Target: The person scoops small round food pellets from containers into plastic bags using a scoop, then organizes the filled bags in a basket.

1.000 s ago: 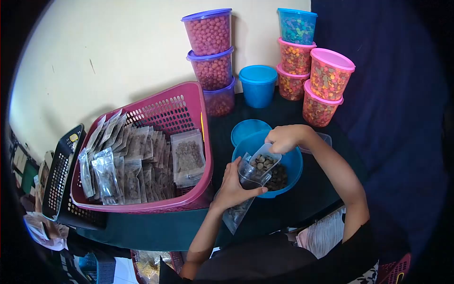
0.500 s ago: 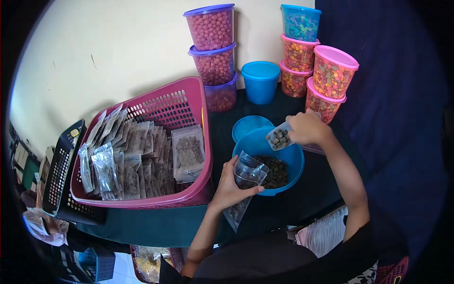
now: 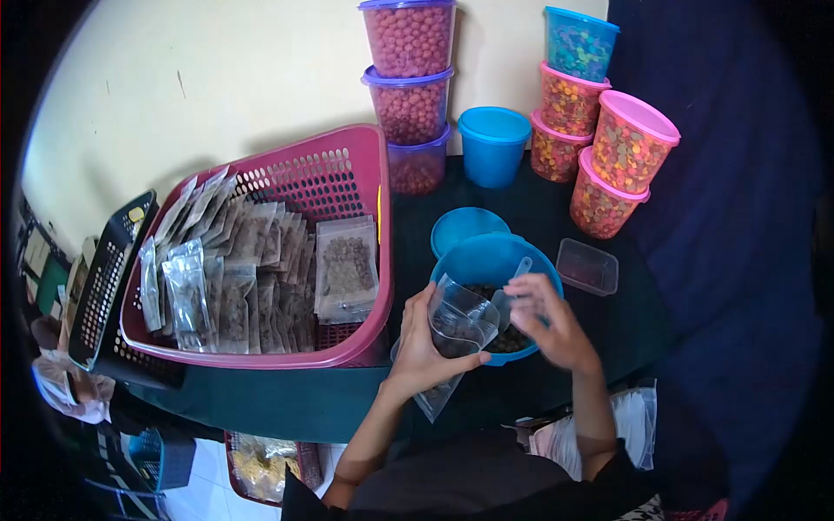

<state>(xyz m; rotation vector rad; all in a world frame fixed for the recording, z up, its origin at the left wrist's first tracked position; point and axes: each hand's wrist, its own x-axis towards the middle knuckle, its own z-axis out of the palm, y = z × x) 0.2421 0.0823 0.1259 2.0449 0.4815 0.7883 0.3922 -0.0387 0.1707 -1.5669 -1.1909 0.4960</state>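
My left hand [image 3: 426, 352] is closed on a clear zip bag [image 3: 460, 321] with some dark pieces low inside, its mouth open beside the blue tub [image 3: 539, 252]. Dark round pieces [image 3: 519, 341] lie in that tub. Over its right side is my right hand [image 3: 552, 321], fingers apart and slightly blurred, by a small clear scoop [image 3: 522, 267]; whether the fingers touch the scoop is unclear. A blue lid [image 3: 465, 227] lies behind the tub. Left of my hands, a maroon basket [image 3: 373, 200] holds many filled bags [image 3: 234, 308].
Purple-lidded tubs [image 3: 408, 104], a closed blue tub [image 3: 493, 152] and pink-lidded tubs [image 3: 638, 143] stand at the back. A clear rectangular container [image 3: 588, 267] lies right of the open tub. Plastic bags [image 3: 634, 425] are near my lap. Another person [image 3: 74, 391] is at far left.
My right hand has moved down and left from above the tub's right rim to beside the bag. The clear container with dark pieces is no longer in it. The view has shifted slightly.
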